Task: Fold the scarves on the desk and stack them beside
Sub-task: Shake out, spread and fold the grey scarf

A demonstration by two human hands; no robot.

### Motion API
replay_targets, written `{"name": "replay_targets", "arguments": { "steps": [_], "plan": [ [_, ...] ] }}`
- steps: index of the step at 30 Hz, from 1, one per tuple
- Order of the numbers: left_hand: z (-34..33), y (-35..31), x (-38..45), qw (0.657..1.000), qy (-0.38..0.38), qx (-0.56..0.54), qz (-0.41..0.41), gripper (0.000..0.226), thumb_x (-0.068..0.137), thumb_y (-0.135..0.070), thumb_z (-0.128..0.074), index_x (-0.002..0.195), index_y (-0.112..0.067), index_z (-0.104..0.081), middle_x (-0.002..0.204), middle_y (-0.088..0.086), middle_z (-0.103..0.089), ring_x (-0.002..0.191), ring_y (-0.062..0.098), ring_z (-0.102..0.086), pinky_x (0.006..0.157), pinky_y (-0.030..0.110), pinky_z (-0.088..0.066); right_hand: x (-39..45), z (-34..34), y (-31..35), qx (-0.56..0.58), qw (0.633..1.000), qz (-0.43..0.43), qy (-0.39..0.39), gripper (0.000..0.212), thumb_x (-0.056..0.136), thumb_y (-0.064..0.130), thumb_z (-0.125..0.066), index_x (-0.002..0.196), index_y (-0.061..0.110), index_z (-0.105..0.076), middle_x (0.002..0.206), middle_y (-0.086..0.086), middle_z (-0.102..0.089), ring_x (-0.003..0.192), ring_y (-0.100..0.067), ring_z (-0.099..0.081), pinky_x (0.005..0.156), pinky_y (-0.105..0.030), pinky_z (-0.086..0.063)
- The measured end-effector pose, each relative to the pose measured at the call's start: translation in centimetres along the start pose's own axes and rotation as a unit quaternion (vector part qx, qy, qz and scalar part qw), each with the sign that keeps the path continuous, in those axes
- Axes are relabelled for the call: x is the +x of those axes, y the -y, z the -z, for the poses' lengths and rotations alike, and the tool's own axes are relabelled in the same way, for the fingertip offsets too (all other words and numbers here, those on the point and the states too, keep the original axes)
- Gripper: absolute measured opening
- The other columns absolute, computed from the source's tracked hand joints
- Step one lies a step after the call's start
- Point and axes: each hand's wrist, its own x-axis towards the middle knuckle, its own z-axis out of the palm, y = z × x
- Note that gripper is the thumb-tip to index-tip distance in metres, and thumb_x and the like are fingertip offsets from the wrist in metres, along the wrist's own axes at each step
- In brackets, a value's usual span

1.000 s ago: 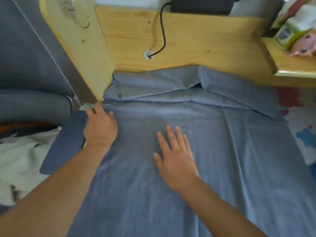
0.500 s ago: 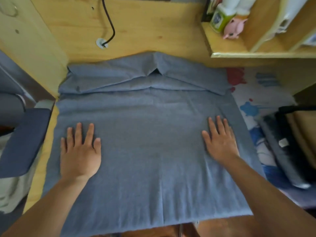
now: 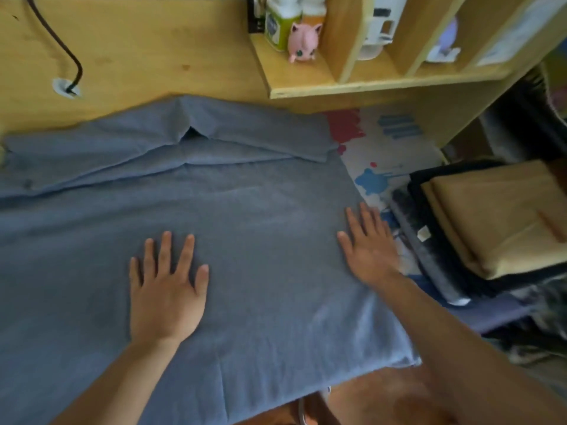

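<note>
Wooden counter (image 3: 132,47) fills the top of my view, with a black cable (image 3: 58,41) running into a grommet at its left. At the right stands a shelf (image 3: 362,84) split by upright boards into compartments: the leftmost one holds a green-labelled bottle (image 3: 280,26) and a pink toy (image 3: 302,41) just beside it; the next holds something white that I cannot make out, and the ones further right are too blurred to tell.

Most of the counter lies under a blue-grey scarf (image 3: 260,210). It is spread flat and fairly smooth, with a few soft creases, and its far edge is doubled back on itself in a long band that puckers open in the middle. Its near edge hangs over the front of the counter.

My left hand (image 3: 167,289) lies palm down on the middle of the scarf, fingers straight and spread apart. My right hand (image 3: 369,243) lies flat at the scarf's right edge, fingers straight and slightly apart, their tips reaching just past the edge onto a paint-splotched mat (image 3: 380,148).

Right of the mat, near my right hand, sits a stack (image 3: 491,219) of folded cloths, tan on top of dark ones.
</note>
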Motion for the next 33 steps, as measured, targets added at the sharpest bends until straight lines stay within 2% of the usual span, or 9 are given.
{"name": "replay_targets", "arguments": {
  "steps": [3,6,9,12,16,19,22,29,33],
  "plan": [
    [0.0,-0.2,0.1,1.0,0.004,-0.004,0.007,0.068,0.101,-0.057,-0.02,0.162,-0.026,-0.027,0.167,0.012,-0.024,0.154,0.038,-0.017,0.125,0.057,-0.01,0.5,1.2,0.4,0.011,0.999,-0.028,-0.014,0.074,0.1,0.059,-0.005,0.162,0.018,-0.009,0.169,-0.013,-0.002,0.156,-0.033,0.001,0.126,-0.049,-0.003],
    [0.0,-0.1,0.0,1.0,0.005,0.003,0.009,0.07,0.101,-0.059,-0.013,0.163,-0.028,-0.019,0.169,0.01,-0.019,0.156,0.035,-0.012,0.126,0.056,-0.008,-2.5,0.3,7.9,0.037,0.988,0.14,-0.045,0.076,0.099,0.055,-0.013,0.159,0.01,-0.023,0.168,-0.014,-0.012,0.155,-0.034,-0.005,0.125,-0.047,-0.003],
    [0.0,-0.2,0.0,1.0,-0.003,0.0,0.007,0.069,0.101,-0.058,-0.016,0.162,-0.026,-0.022,0.168,0.012,-0.022,0.155,0.037,-0.015,0.125,0.057,-0.011,-4.1,-0.1,12.0,0.038,0.962,0.268,0.022,0.07,0.103,0.056,-0.02,0.162,0.018,-0.013,0.169,-0.007,-0.001,0.156,-0.028,0.007,0.127,-0.045,-0.001],
    [0.0,-0.1,0.0,1.0,-0.006,0.006,0.002,0.069,0.101,-0.057,-0.018,0.162,-0.027,-0.022,0.168,0.012,-0.023,0.155,0.038,-0.016,0.125,0.057,-0.012,0.5,0.3,7.5,-0.006,0.99,0.143,0.014,0.075,0.098,0.063,-0.001,0.161,0.023,0.004,0.168,-0.005,0.013,0.154,-0.027,0.016,0.126,-0.044,0.005],
    [-0.1,-0.1,0.0,1.0,-0.005,0.008,0.005,0.068,0.1,-0.055,-0.021,0.162,-0.027,-0.026,0.167,0.012,-0.024,0.154,0.038,-0.018,0.125,0.057,-0.012,5.8,3.4,2.8,0.041,0.996,-0.075,0.014,0.072,0.105,0.053,-0.018,0.161,0.008,-0.007,0.169,-0.016,-0.001,0.155,-0.035,0.003,0.126,-0.049,0.0],
    [-0.2,0.0,0.0,1.0,-0.011,0.01,0.001,0.068,0.1,-0.055,-0.022,0.161,-0.026,-0.028,0.167,0.013,-0.026,0.154,0.038,-0.02,0.124,0.058,-0.013,5.9,4.5,9.4,0.057,0.996,0.067,-0.034,0.068,0.106,0.049,-0.024,0.161,0.009,-0.013,0.169,-0.012,-0.002,0.156,-0.031,0.004,0.126,-0.045,0.001],
    [-0.4,0.1,0.0,1.0,-0.018,0.017,0.0,0.068,0.1,-0.054,-0.024,0.161,-0.026,-0.029,0.167,0.013,-0.026,0.154,0.038,-0.02,0.124,0.059,-0.013,4.8,3.2,14.3,0.021,0.965,0.261,0.014,0.066,0.106,0.054,-0.023,0.162,0.022,-0.01,0.17,-0.004,0.003,0.156,-0.025,0.01,0.126,-0.042,0.005],
    [-0.6,0.0,0.1,1.0,-0.022,0.015,-0.003,0.067,0.1,-0.054,-0.025,0.16,-0.025,-0.029,0.167,0.012,-0.025,0.155,0.036,-0.018,0.124,0.059,-0.014,13.7,5.2,4.4,0.035,0.998,-0.047,0.015,0.071,0.105,0.057,-0.014,0.162,0.017,-0.006,0.169,-0.014,-0.002,0.155,-0.037,-0.001,0.125,-0.051,-0.004],
    [-0.5,0.1,0.0,1.0,-0.013,0.02,0.004,0.068,0.099,-0.056,-0.023,0.161,-0.026,-0.028,0.167,0.011,-0.025,0.156,0.035,-0.017,0.124,0.059,-0.014,8.6,4.0,10.2,0.037,0.997,0.049,-0.047,0.069,0.106,0.049,-0.021,0.16,0.006,-0.02,0.167,-0.017,-0.014,0.155,-0.033,-0.007,0.126,-0.048,-0.008]
  ]
}}
